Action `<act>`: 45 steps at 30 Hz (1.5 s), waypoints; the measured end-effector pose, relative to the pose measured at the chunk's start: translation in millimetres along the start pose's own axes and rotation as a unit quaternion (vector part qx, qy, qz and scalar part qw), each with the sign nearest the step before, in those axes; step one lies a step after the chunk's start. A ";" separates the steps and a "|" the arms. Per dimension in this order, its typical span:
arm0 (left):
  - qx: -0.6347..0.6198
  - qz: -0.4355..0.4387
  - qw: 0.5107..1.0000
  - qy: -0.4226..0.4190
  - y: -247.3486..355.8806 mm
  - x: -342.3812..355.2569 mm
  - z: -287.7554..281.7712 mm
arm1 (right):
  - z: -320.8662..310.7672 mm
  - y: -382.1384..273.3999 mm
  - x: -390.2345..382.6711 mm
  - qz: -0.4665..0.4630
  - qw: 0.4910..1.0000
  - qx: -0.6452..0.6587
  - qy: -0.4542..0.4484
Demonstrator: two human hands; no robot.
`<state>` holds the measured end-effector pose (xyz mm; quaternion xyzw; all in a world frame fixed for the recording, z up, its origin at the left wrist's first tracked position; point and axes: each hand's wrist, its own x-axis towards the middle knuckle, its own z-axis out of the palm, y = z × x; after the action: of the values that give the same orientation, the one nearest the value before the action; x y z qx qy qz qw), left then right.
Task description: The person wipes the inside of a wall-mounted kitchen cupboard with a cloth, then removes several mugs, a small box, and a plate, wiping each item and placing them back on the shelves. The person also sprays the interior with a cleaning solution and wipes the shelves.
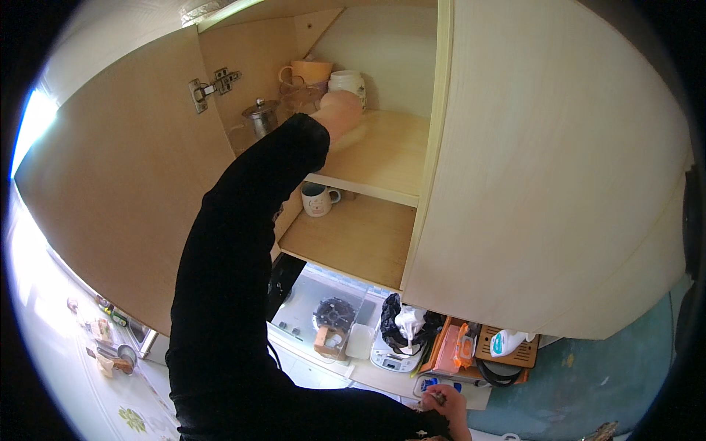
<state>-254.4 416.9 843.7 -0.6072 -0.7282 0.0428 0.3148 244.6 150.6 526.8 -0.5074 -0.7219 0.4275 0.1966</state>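
My left hand (340,112) reaches into the open wall cupboard, over its upper shelf (386,151). It is right in front of a white mug or jar (348,82) with a printed pattern. The fingers are turned away, so I cannot tell whether they grip it. Beside it are a yellow cup (312,71), a clear glass vessel (300,97) and a glass pot with a metal strainer and lid (261,116). Low in the view, my right hand (447,409) is closed near the counter edge, its fingers curled round something small and dark.
A white mug (318,199) stands on the lower shelf. The cupboard door (121,191) hangs open at left; a closed door panel (544,169) is at right. Below are a gas hob (334,314), a white scale (396,359), a black bag (393,323) and a slatted brown tray (518,354).
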 end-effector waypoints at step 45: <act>-0.320 -0.194 0.927 0.029 32.7 -162.8 278.7 | 29.5 -27.8 4.5 -0.034 0.991 -0.083 -0.098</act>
<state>-358.2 366.2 540.5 -0.5240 -0.7971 -0.2722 0.1268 205.9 139.0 532.4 -0.4525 -0.7877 0.4068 0.0968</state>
